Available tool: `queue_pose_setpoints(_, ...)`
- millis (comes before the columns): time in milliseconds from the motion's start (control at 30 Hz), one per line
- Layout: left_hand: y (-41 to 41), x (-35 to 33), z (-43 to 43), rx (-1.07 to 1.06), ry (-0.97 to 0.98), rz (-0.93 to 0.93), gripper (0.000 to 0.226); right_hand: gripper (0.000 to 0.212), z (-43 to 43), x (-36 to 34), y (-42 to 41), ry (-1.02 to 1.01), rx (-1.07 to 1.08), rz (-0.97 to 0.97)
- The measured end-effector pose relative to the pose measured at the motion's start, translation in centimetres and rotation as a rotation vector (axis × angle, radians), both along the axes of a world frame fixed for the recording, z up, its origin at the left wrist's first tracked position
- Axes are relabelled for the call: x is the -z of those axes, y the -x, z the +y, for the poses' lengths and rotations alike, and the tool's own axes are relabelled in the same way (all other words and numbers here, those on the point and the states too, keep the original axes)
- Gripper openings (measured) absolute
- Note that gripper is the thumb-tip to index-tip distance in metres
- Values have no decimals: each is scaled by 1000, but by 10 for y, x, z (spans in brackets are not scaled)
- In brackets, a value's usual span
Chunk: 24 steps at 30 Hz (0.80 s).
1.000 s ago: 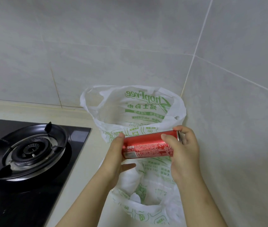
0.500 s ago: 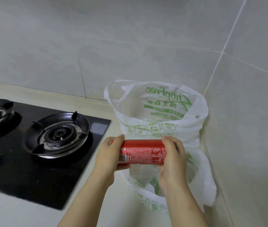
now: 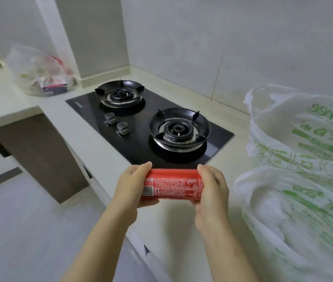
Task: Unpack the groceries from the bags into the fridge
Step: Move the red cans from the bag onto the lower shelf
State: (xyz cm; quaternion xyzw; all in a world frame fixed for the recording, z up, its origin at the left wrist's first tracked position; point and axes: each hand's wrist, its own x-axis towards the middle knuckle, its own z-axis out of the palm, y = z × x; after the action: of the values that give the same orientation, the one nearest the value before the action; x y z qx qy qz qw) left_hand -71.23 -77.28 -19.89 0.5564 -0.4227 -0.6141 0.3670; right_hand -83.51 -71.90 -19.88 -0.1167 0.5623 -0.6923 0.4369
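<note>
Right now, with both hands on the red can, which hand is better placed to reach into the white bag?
Right, probably. The right hand grips the end of the red can nearest the white bag, which stands to its right; the left hand could keep the can.

Both forearms (image 3: 100,241) bare; left hand (image 3: 130,186), right hand (image 3: 212,190) bare.

A black glass gas hob (image 3: 137,147) is set into the pale countertop (image 3: 92,137) below a grey tiled wall (image 3: 202,47), with two round burners (image 3: 178,130) and two metal knobs (image 3: 110,118) near its front edge, and a brown cabinet panel (image 3: 39,155) stands under the counter above the grey floor (image 3: 19,231).
</note>
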Motion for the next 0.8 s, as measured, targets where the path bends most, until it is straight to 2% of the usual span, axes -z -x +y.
queue_pose_setpoints(267, -133, -7, 31, -287, -6, 37, 16, 3, -4, -7, -120, 30, -343, 78)
queue_pose_setpoints(533, -301, -15, 108, -671, 21, 39, 16, 4, 33, -13, -290, 64, -731, 107)
queue_pose_setpoints(733, -420, -31, 191, -974, 54, 157, 17, 22, 79, -21, -416, 155, -1033, 15)
queue_pose_setpoints(800, -454, -36, 218, -1079, 80, 188, 17, 36, 94, -25, -453, 199, -1151, -47)
